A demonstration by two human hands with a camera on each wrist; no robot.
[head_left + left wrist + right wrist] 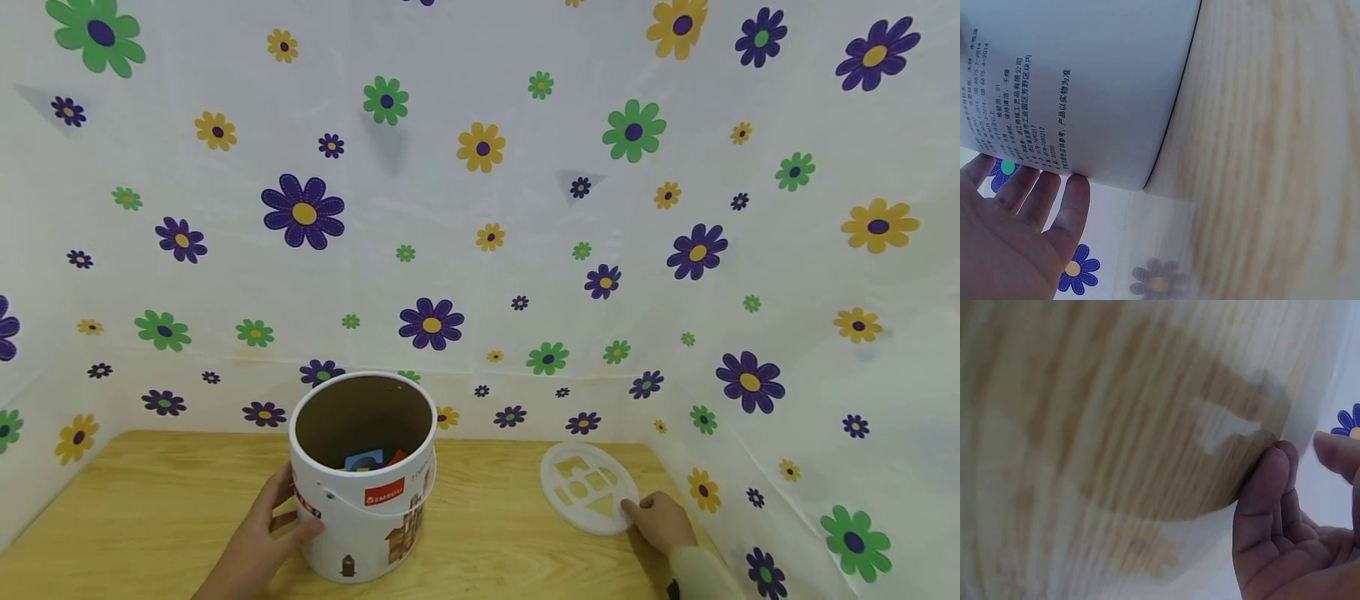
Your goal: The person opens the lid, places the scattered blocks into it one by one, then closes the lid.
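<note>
A white bucket (337, 533) with printed pictures and a red label stands on the table, its wire handle hanging in front. Blue, red and yellow pieces (363, 461) lie inside it, mostly hidden by the rim. My left hand (266, 533) holds the bucket's left side, thumb in front and fingers further back; the left wrist view shows the fingers (1075, 200) against its printed wall. To the right, my right hand (660, 521) pinches the edge of a round white lid (562, 500) with shaped cutouts. The right wrist view shows bent fingers (1260, 506), but not the lid clearly.
The wood-grain table (480, 533) extends between the bucket and the lid. A white curtain (525, 200) with green, yellow and purple flowers hangs behind the table and along both sides, close to the right hand.
</note>
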